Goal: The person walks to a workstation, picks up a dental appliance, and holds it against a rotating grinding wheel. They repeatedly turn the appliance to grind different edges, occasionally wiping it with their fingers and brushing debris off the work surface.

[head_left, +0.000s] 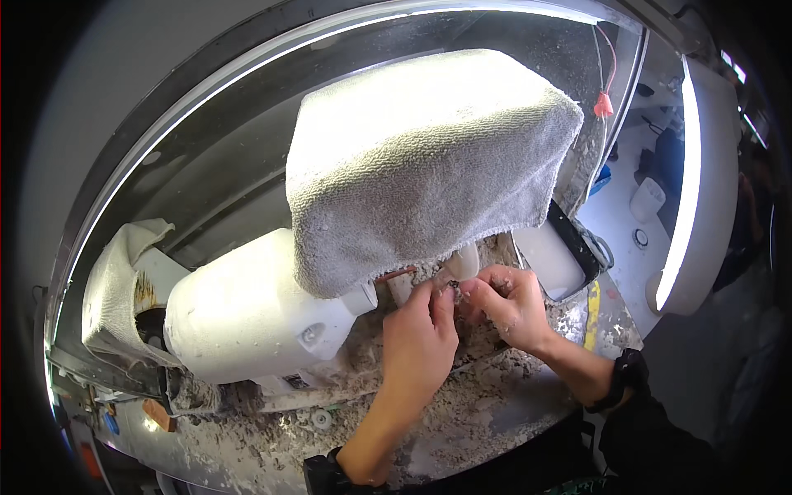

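A large white motor [247, 309] lies on its side, its shaft end facing right. Beyond that end, below a towel's hem, a white rounded polishing bob [463, 262] sticks out. My left hand [422, 334] and my right hand [513, 312] meet just under the bob, fingertips pinched together. Between them is a small dark, shiny piece [453, 285], perhaps metal, at or very near the bob; whether it touches cannot be told. Fingers hide most of the piece. Both hands are closed, with grey residue on the right fingers.
A grey towel [429, 173] drapes over the work spot, and another towel [115, 289] hangs at the motor's left end. Clumpy grey residue [247, 441] covers the bench. To the right stand a dark-rimmed tray of whitish liquid [549, 260] and a lit lamp strip [689, 181].
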Motion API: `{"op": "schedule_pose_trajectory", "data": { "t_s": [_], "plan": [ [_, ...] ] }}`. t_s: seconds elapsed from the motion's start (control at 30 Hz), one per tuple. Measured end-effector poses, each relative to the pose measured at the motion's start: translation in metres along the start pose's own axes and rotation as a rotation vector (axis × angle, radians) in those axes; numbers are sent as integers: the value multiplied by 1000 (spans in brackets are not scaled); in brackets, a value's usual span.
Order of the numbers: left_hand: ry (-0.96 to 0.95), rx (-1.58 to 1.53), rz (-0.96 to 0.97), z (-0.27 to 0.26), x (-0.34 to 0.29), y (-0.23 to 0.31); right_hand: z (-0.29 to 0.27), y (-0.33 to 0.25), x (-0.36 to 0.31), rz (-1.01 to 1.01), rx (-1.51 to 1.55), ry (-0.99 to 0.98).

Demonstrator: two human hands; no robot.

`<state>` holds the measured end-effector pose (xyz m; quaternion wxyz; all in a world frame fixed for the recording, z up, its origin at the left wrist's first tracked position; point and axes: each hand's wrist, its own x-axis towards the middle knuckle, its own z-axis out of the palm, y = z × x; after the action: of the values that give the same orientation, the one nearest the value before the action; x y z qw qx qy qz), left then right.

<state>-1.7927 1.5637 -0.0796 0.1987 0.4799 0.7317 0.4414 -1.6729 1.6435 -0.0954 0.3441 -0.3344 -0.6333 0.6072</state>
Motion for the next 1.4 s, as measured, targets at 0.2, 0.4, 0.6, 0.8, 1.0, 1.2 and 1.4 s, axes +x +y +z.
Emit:
{"op": "schedule_pose_trajectory", "data": {
  "t_s": [0.2, 0.4, 0.6, 0.8, 1.0, 1.2, 1.4],
  "plan": [
    [-1, -3, 89, -2, 6, -5, -3, 7, 1, -35, -121, -23],
    [26, -53, 205, 2, 10, -9, -6, 6, -1, -43, -155, -26],
    [-31, -42, 200, -2, 13, -10, -5, 0, 0, 27, -177, -70],
    [-140, -127, 93, -10, 13, -7, -5, 0, -1, -14, -38, -126],
    [-118, -378, -183, -3, 9, -21, -5, 1, -1, 35, 7, -95],
    [-31, -692, -144, 20, 11, -25, -9, 11, 3, 23, 144, -129],
    [-56, -881, -164, 27, 12, -27, -7, 9, 1, 16, 195, -112]
  ]
}}
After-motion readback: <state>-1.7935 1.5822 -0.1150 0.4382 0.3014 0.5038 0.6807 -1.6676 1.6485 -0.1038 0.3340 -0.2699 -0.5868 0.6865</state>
